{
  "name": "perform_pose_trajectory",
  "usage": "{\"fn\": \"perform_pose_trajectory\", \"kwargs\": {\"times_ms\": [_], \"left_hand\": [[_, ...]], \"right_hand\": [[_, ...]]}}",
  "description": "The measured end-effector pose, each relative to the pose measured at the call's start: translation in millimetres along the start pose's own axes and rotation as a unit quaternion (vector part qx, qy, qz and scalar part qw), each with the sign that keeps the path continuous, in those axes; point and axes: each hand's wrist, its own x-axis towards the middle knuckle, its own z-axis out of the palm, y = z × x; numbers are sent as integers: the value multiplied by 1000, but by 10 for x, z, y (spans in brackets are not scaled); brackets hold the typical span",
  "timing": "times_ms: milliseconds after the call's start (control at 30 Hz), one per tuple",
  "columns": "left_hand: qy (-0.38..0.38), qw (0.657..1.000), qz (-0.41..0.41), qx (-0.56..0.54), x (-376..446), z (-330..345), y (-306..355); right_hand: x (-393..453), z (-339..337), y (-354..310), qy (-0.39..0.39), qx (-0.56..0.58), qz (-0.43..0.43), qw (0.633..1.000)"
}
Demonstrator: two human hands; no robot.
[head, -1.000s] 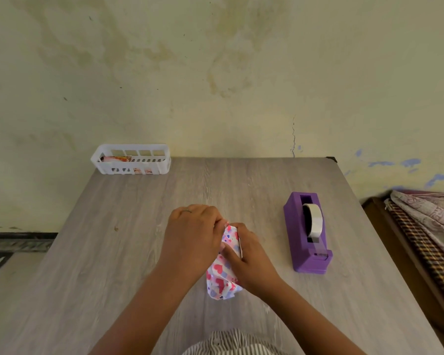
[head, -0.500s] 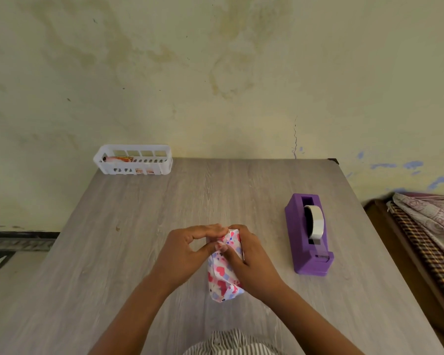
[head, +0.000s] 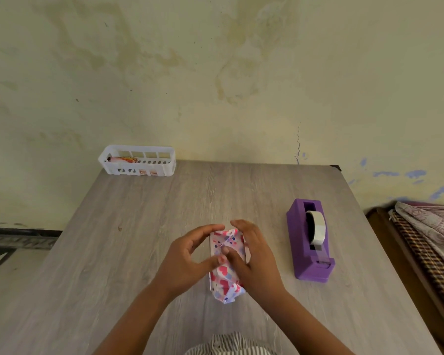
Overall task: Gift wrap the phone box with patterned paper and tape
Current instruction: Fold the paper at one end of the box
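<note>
Patterned-paper phone box on table | left hand grip: holds box | right hand grip: holds box

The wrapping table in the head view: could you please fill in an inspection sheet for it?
Surface: grey wood-grain table, bare around the work.
Job's things: phone box in heart-patterned paper, near centre; purple tape dispenser to its right, roll loaded.
Clutter: white plastic basket at far left corner, holding printed packets.
Grippers: left hand and right hand both pressing paper folds on the box.
Cables: nothing seen.
Surroundings: stained wall; patterned cloth at right.
</note>
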Motion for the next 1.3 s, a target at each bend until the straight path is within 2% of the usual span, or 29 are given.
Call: {"fn": "perform_pose_trajectory", "kwargs": {"times_ms": [133, 233, 300, 567, 767, 900, 1100, 1300], "left_hand": [[29, 999, -2, 17, -8, 59, -30], [41, 999, -1, 24, -23, 84, -41], [49, 999, -5, 4, -32, 93, -61], [107, 988, -26, -108, -81, 207, -73], [161, 982, -28, -100, -105, 440, -91], [155, 982, -19, -110, -90, 484, -102], [140, 987, 30, -73, -38, 475, -115], [131, 990, 41, -36, 27, 499, -234]], "right_hand": [[56, -65, -27, 99, -103, -142, 979], [106, -147, -87, 115, -154, -230, 954], [101, -173, -123, 114, -174, -253, 945], [-37, -198, -203, 85, -199, -285, 934], [-145, -215, -166, 34, -240, -301, 922], [-157, -225, -181, 47, -235, -307, 921], [-114, -222, -208, 51, -221, -289, 930], [-82, -240, -191, 53, -208, -291, 932]]}}
